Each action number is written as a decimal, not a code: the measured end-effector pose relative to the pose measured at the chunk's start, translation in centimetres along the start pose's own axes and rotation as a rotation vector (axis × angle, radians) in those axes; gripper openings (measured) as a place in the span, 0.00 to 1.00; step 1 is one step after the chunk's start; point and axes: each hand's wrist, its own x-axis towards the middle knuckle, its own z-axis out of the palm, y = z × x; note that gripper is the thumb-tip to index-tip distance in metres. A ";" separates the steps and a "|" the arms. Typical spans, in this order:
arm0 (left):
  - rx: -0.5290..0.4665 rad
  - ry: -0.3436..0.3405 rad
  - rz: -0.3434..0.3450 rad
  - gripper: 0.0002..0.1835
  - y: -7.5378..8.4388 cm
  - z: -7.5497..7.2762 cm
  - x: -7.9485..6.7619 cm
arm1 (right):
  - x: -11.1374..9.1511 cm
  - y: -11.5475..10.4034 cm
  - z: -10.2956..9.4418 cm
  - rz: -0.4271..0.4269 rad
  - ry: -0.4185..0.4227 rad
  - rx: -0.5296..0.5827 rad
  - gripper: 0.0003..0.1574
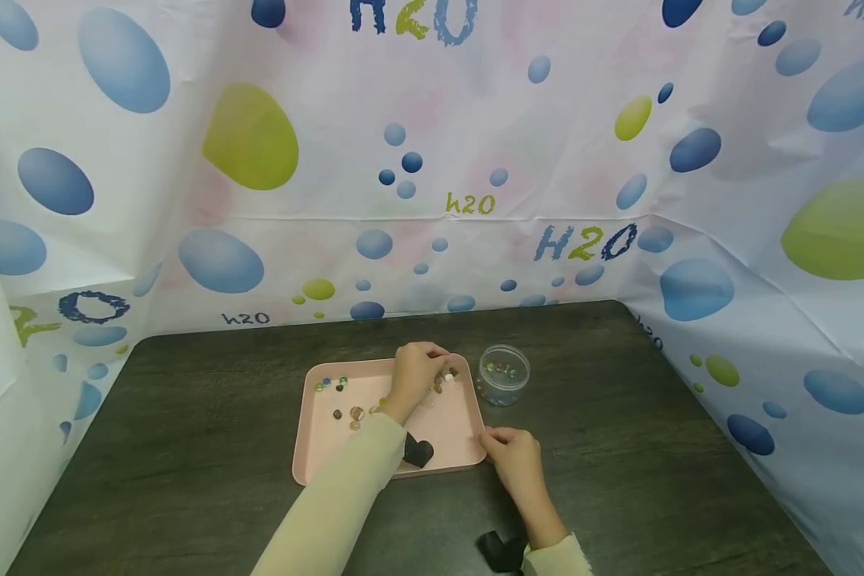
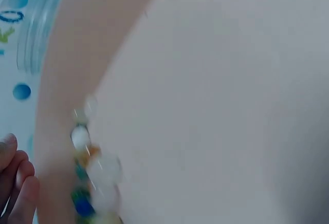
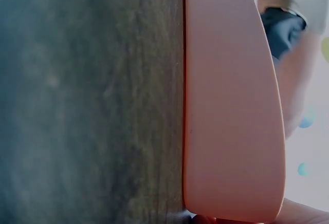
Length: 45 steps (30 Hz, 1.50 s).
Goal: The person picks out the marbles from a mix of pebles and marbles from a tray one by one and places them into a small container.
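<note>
1. I am holding my left hand [image 1: 415,376] over the far right part of a pink tray [image 1: 452,420]; I cannot tell whether its fingers are pinching anything.
2. My right hand [image 1: 516,456] is pinching the tray's near right corner between its fingers.
3. Loose beads [image 1: 356,414] are lying inside the tray, which is resting on a dark bench [image 1: 209,448].
4. A clear jar [image 1: 502,396] is standing just right of the tray.

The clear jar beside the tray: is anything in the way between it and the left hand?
Yes: the pink tray's right rim runs between the left hand and the clear jar, with a few beads inside it. The right hand, at the tray's near right corner, sits off to the side.
</note>
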 end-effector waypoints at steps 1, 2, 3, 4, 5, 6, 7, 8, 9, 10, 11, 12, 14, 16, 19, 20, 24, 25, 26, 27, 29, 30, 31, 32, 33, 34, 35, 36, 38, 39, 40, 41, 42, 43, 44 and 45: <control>0.010 0.004 0.000 0.06 -0.3 -0.3 0.0 | 0.0 0.0 0.0 0.001 0.002 -0.002 0.08; 0.029 0.012 -0.003 0.06 -0.5 -0.6 -0.1 | 0.0 0.0 -0.1 0.002 0.003 -0.003 0.08; 0.042 0.017 -0.006 0.05 -0.8 -0.8 -0.1 | 0.0 -0.1 -0.1 0.003 0.004 -0.003 0.08; 0.051 0.019 -0.009 0.05 -1.0 -0.9 -0.1 | 0.1 -0.1 -0.1 0.002 0.005 -0.006 0.08; 0.051 0.021 -0.014 0.05 -1.3 -1.1 -0.1 | 0.1 -0.1 -0.2 0.004 0.005 -0.007 0.08; 0.048 0.022 -0.017 0.05 -1.5 -1.2 -0.1 | 0.1 -0.1 -0.2 0.005 0.005 -0.009 0.08; 0.047 0.022 -0.020 0.05 -1.7 -1.3 -0.2 | 0.1 -0.1 -0.2 0.009 0.003 -0.009 0.09; 0.051 0.024 -0.020 0.05 -1.9 -1.3 -0.1 | 0.2 -0.1 -0.2 0.008 0.002 -0.010 0.09; 0.048 0.024 -0.019 0.05 -2.1 -1.3 -0.1 | 0.2 -0.1 -0.3 0.006 0.001 -0.012 0.09; 0.044 0.024 -0.019 0.05 -2.2 -1.4 -0.2 | 0.2 -0.1 -0.3 0.005 -0.001 -0.014 0.09; 0.038 0.022 -0.021 0.05 -2.3 -1.4 -0.2 | 0.2 -0.1 -0.3 0.004 -0.001 -0.015 0.09; 0.038 0.023 -0.018 0.05 -2.4 -1.4 -0.2 | 0.2 0.0 -0.3 0.004 -0.003 -0.016 0.09; 0.033 0.021 -0.020 0.05 -2.7 -1.5 -0.2 | 0.2 -0.1 -0.3 0.003 -0.004 -0.016 0.09; 0.029 0.020 -0.019 0.04 -2.9 -1.5 -0.3 | 0.2 -0.2 -0.3 0.004 -0.004 -0.015 0.09; 0.035 0.022 -0.022 0.04 -3.2 -1.5 -0.2 | 0.2 -0.2 -0.2 0.001 -0.002 -0.015 0.09; 0.037 0.023 -0.023 0.04 -3.2 -1.5 -0.3 | 0.2 -0.2 -0.2 0.001 -0.003 -0.014 0.09; 0.053 0.023 -0.023 0.04 -3.6 -1.6 -0.3 | 0.2 -0.2 -0.1 0.006 -0.006 -0.012 0.09; 0.055 0.021 -0.026 0.04 -3.6 -1.6 -0.3 | 0.2 -0.2 -0.1 0.008 -0.008 -0.012 0.09; 0.056 0.019 -0.036 0.04 -3.7 -1.7 -0.4 | 0.2 -0.2 0.0 0.010 -0.010 -0.012 0.09; 0.056 0.014 -0.046 0.04 -3.7 -1.7 -0.4 | 0.2 -0.2 0.0 0.013 -0.011 -0.012 0.09; 0.057 0.005 -0.061 0.03 -3.8 -1.8 -0.5 | 0.2 -0.2 0.0 0.010 -0.014 -0.014 0.10; 0.059 0.001 -0.067 0.03 -3.8 -1.8 -0.5 | 0.2 -0.1 0.0 0.009 -0.015 -0.015 0.10; 0.062 -0.003 -0.073 0.03 -3.8 -1.8 -0.5 | 0.2 -0.1 0.0 0.010 -0.015 -0.016 0.10; 0.064 -0.009 -0.079 0.03 -3.8 -1.9 -0.5 | 0.2 -0.1 0.0 0.011 -0.016 -0.016 0.10; 0.069 -0.013 -0.079 0.03 -3.8 -1.9 -0.6 | 0.1 -0.1 0.0 0.014 -0.017 -0.014 0.10; 0.073 -0.018 -0.080 0.03 -3.8 -1.9 -0.6 | 0.1 -0.1 0.0 0.014 -0.017 -0.013 0.10; 0.080 -0.025 -0.081 0.03 -3.8 -1.9 -0.6 | 0.1 -0.1 0.0 0.016 -0.018 -0.013 0.10; 0.078 -0.032 -0.089 0.03 -3.8 -1.9 -0.7 | 0.1 -0.1 0.0 0.018 -0.019 -0.011 0.10; 0.080 -0.049 -0.093 0.03 -3.8 -1.9 -0.7 | 0.1 -0.2 0.0 0.022 -0.017 -0.011 0.10; 0.080 -0.056 -0.096 0.03 -3.8 -1.9 -0.7 | 0.1 -0.2 0.0 0.023 -0.017 -0.012 0.10; 0.077 -0.063 -0.100 0.03 -3.8 -1.9 -0.8 | 0.1 -0.2 0.0 0.025 -0.016 -0.014 0.10; 0.078 -0.069 -0.101 0.03 -3.8 -1.9 -0.8 | 0.1 -0.1 0.0 0.027 -0.016 -0.015 0.10; 0.078 -0.073 -0.102 0.03 -3.8 -1.9 -0.8 | 0.0 -0.1 0.0 0.028 -0.015 -0.016 0.10; 0.079 -0.075 -0.101 0.03 -3.8 -1.9 -0.9 | 0.0 -0.2 0.0 0.028 -0.015 -0.018 0.10; 0.082 -0.077 -0.099 0.03 -3.8 -1.9 -0.9 | 0.0 -0.2 0.0 0.023 -0.014 -0.021 0.10; 0.082 -0.081 -0.097 0.03 -3.8 -2.0 -1.0 | 0.0 -0.2 0.0 0.020 -0.015 -0.023 0.10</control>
